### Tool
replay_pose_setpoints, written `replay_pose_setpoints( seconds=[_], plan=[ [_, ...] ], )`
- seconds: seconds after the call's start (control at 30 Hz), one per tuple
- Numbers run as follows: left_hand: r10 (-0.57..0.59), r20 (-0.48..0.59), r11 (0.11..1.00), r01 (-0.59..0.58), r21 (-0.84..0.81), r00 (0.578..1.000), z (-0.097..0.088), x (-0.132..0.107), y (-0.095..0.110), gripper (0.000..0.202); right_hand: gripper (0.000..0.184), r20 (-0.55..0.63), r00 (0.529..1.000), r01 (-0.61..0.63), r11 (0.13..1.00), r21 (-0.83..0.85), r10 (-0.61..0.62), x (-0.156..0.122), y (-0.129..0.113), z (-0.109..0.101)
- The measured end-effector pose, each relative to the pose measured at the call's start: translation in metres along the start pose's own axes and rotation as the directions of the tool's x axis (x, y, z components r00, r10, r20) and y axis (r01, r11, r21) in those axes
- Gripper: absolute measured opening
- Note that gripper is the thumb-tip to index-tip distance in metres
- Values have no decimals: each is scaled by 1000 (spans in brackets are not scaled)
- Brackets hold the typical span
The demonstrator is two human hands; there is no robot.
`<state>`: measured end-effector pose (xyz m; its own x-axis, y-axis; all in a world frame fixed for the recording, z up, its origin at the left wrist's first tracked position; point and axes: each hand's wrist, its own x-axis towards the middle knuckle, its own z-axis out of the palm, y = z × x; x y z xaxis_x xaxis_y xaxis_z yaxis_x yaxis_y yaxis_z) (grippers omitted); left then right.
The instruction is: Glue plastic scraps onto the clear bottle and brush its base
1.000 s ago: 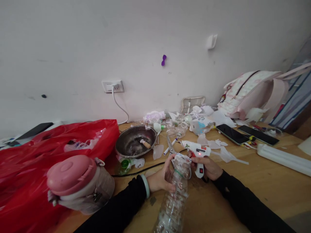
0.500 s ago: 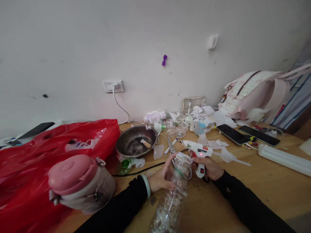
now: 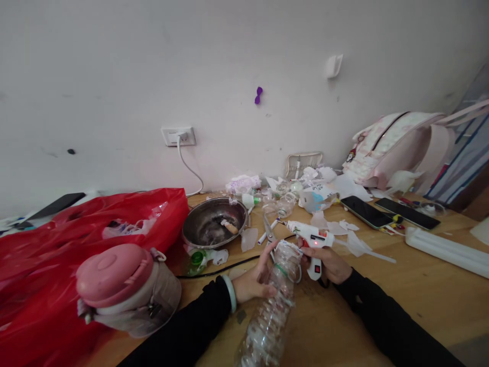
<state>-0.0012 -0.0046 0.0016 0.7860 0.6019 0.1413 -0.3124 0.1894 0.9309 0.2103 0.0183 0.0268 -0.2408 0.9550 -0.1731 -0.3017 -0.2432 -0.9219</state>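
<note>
In the head view, my left hand [image 3: 254, 281] is wrapped round the upper part of a clear ribbed plastic bottle [image 3: 269, 323]. The bottle leans away from me, a green band round it near the far end. My right hand [image 3: 330, 262] grips a white hot glue gun [image 3: 311, 233], whose small red light glows. Its nozzle points left, beyond the bottle's far end. Some right fingertips are beside the bottle's edge; whether they touch it I cannot tell. Scissors [image 3: 268, 229] and a white marker [image 3: 263, 237] lie just behind the bottle.
Left of my hands are a metal bowl [image 3: 191, 232], a red plastic bag [image 3: 38, 285] and a pink-lidded cup [image 3: 114, 275]. Plastic scraps [image 3: 317, 196] cover the back. Two phones [image 3: 364, 210], a white lamp-like bar [image 3: 446, 250] and a backpack [image 3: 397, 145] are at right.
Almost nothing differs. The bottle's lower end has shifted very slightly to the right; both hands keep their holds and places.
</note>
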Motion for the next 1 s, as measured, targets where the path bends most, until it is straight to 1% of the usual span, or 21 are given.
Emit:
replay_pose_setpoints(
  seconds=[0.2,0.27,0.43,0.57,0.67,0.8,0.87,0.93,1.0],
  plan=[
    [-54,-9,998,54,-13,998,-3,0,-1,122,33,-14,1000,9,1000,-4,-9,0,1,1],
    [-49,-10,999,49,-18,999,-4,1,-1,122,33,-20,1000,17,1000,-1,-17,0,2,2],
    [-39,-12,999,39,27,999,-4,3,-3,119,32,-54,997,62,998,7,-61,1,1,3],
    [-36,-53,998,34,-51,998,-1,1,0,118,29,-120,985,127,992,3,-126,2,-1,2],
    [23,-157,994,-39,-99,987,2,0,4,116,26,-169,969,179,984,-25,-180,2,-2,0],
    [79,-312,989,-115,-97,947,5,2,8,118,25,-190,946,253,964,-80,-264,1,-1,-1],
    [114,-375,984,-156,-84,920,6,4,8,119,25,-167,941,279,954,-112,-295,-2,-1,-2],
    [153,-442,975,-208,-79,884,5,6,8,120,27,-124,943,291,946,-142,-308,-5,-1,-3],
    [150,-482,971,-220,-92,864,5,8,9,118,28,-77,949,289,942,-169,-305,-8,0,-5]
  ],
)
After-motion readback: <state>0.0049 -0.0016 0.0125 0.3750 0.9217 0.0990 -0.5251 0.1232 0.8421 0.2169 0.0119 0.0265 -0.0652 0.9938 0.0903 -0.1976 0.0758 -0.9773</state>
